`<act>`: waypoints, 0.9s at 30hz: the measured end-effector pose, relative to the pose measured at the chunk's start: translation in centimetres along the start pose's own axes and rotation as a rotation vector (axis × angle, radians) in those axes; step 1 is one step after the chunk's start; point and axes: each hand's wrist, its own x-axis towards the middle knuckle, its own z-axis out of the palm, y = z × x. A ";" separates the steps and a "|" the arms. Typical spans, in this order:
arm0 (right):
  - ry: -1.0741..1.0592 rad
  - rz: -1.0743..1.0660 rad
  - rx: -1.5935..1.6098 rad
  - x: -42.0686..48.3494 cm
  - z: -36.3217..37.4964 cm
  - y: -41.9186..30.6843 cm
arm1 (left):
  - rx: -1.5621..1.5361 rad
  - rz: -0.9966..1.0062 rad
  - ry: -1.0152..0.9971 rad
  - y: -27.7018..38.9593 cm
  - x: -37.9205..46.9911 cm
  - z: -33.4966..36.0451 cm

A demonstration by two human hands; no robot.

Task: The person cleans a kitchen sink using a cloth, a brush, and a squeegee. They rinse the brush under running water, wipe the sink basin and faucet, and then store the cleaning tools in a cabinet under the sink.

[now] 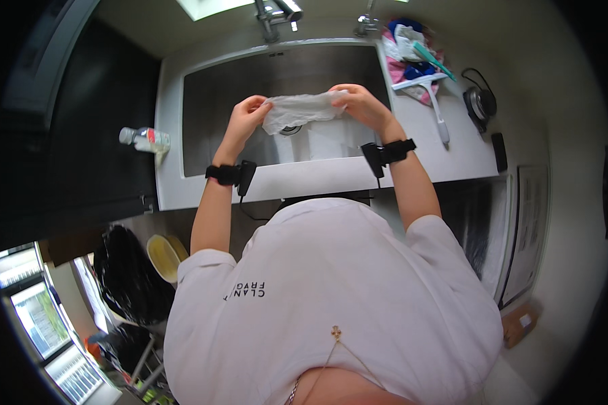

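A thin, whitish translucent sheet (304, 110), perhaps a wet cloth or plastic film, is stretched between my two hands above a steel sink (213, 126). My left hand (247, 119) pinches its left end between thumb and fingers. The other end is pinched by my right hand (362, 105). Below the sheet, the drain (291, 130) shows partly. A chrome faucet (271, 25) stands behind the sink. Both wrists wear black straps with small devices.
A clear plastic bottle (149, 140) stands at the left rim. On the right counter lie a white squeegee (437, 109), a teal-handled tool (434, 61), crumpled cloths (397, 66) and a black corded device (480, 104). Black bags (131, 278) and a yellow tub (163, 257) are lower left.
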 end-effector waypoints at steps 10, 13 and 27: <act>0.397 -0.233 -0.613 3.2 0.2 3.4 | 0.148 -0.048 0.092 -1.1 1.2 0.3; 0.647 -0.043 -0.631 4.5 2.1 4.8 | 0.009 -0.092 0.051 -0.1 1.7 2.6; 0.643 0.005 0.945 0.3 -1.1 8.0 | 0.236 0.192 -0.320 -0.5 3.7 16.7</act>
